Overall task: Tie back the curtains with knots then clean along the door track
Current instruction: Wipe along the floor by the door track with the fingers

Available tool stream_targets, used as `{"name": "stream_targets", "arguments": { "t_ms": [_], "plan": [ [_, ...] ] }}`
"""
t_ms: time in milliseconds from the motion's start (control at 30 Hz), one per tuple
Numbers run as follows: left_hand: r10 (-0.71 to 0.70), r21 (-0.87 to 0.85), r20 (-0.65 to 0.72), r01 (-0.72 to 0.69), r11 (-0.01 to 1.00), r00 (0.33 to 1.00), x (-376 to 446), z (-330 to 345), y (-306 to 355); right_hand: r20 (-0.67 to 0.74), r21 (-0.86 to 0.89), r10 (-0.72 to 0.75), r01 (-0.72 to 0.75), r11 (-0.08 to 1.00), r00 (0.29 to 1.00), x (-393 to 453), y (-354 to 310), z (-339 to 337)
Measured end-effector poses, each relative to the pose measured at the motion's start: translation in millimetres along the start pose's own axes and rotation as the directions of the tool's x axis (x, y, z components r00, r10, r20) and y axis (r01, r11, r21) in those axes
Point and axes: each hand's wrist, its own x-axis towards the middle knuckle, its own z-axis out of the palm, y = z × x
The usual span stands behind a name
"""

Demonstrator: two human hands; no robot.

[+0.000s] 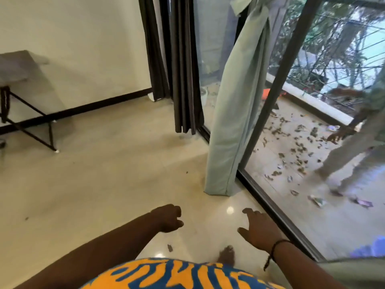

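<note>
A pale green curtain (235, 113) hangs gathered with a knot near its top, its hem touching the floor beside the glass door. A dark grey curtain (183, 65) hangs straight further back, ending above the floor. The black door track (277, 207) runs along the bottom of the glass toward me. My left hand (169, 217) hovers over the floor with its fingers loosely curled, holding nothing. My right hand (258, 228) is held out with spread fingers, empty, just left of the track. Both hands are well short of the curtains.
Beyond the glass, dry leaves and litter (295, 151) cover the balcony floor, where another person (350, 142) walks. A folding table (23, 84) stands at the left wall. Small debris (170, 248) lies on the tiles near my foot (227, 257).
</note>
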Motion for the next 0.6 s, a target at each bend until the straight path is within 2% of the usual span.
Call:
{"name": "stream_targets", "arguments": {
  "t_ms": [100,233,333,400,600],
  "plan": [
    [-0.074,-0.014,-0.001,0.074,0.997,0.997,38,-47,-10,0.029,-0.115,-0.058,0.061,0.991,0.998,67,8,-24],
    [-0.158,-0.048,-0.003,0.158,0.986,0.987,83,-112,-21,-0.033,-0.261,-0.212,0.197,0.945,0.977,156,9,-83],
    [-0.185,-0.061,-0.027,0.183,0.981,0.982,113,-145,-28,-0.024,-0.406,-0.35,0.311,0.859,0.936,212,-4,-119],
    [-0.175,-0.072,-0.018,0.173,0.982,0.984,137,-159,-34,-0.019,-0.494,-0.404,0.343,0.799,0.914,245,-18,-136],
    [-0.102,-0.007,0.034,0.102,0.995,0.994,214,-203,-82,-0.088,-0.575,-0.465,0.336,0.746,0.881,335,-78,-161]
  ]
}}
